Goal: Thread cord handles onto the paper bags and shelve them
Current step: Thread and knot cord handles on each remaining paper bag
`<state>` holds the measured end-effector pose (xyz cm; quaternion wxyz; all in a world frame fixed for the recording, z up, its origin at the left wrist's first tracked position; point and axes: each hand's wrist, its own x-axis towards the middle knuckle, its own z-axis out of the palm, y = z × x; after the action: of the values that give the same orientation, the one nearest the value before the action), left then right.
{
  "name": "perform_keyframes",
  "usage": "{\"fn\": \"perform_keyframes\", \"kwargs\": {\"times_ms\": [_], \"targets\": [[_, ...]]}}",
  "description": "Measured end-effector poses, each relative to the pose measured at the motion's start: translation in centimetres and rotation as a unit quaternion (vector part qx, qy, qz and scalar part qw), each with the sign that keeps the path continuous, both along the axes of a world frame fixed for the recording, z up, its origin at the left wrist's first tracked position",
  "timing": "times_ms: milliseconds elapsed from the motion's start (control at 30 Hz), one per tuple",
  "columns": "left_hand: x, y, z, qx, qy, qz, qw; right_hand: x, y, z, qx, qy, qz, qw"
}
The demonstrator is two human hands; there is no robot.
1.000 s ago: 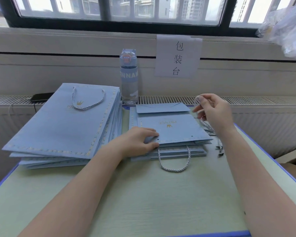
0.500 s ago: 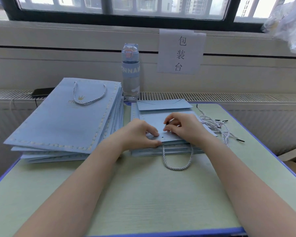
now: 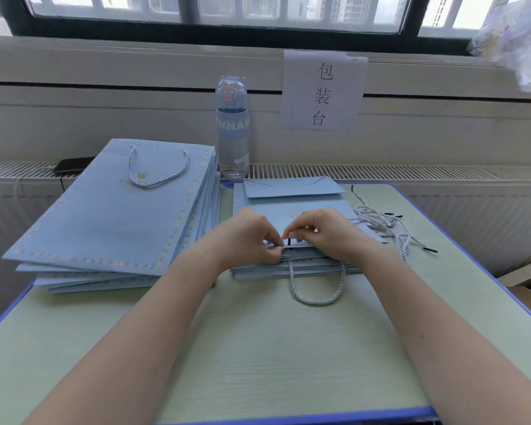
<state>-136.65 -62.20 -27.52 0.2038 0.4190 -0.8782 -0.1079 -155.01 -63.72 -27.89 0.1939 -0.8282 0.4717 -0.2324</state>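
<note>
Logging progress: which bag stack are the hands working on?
The smaller right stack, beside the loose cords: left hand pinches its top bag, right hand pinches a black cord tip. The larger left stack is untouched.

Forearms reach forward, left hand (image 3: 252, 237) and right hand (image 3: 327, 234) nearly touching, fingers (image 3: 299, 227) curled, pinching.

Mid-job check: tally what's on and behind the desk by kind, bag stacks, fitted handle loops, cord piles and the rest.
Bag stacks: 2, left stack, centre stack
Fitted handle loops showing: 2, left loop, centre loop
Loose-cord pile: 1, strands too tangled to count
Water bottle: 1
Paper sign: 1
Phone: 1
Total: 8
</note>
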Motion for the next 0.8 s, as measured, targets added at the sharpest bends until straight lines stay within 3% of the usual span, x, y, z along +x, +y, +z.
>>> {"fn": "perform_keyframes", "kwargs": {"times_ms": [167, 400, 500, 667, 800], "targets": [[0.4, -0.2, 0.1, 0.028, -0.031, -0.002, 0.999, 0.1, -0.1, -0.1, 0.004, 0.004, -0.002, 1.000], [0.7, -0.7, -0.6, -0.016, 0.030, -0.022, 0.999, 0.0, -0.1, -0.1, 0.019, 0.000, -0.017, 1.000], [0.7, -1.2, -1.2, -0.072, 0.001, -0.027, 0.997, 0.0, -0.1, 0.1, 0.038, 0.004, -0.022, 0.999], [-0.1, -1.3, -2.2, -0.254, 0.004, -0.037, 0.966, -0.7, 0.2, 0.9, 0.035, 0.011, -0.033, 0.999], [-0.3, -1.7, -3.1, -0.298, 0.002, -0.040, 0.954, -1.0, 0.4, 1.2, 0.030, 0.011, -0.040, 0.999]]}}
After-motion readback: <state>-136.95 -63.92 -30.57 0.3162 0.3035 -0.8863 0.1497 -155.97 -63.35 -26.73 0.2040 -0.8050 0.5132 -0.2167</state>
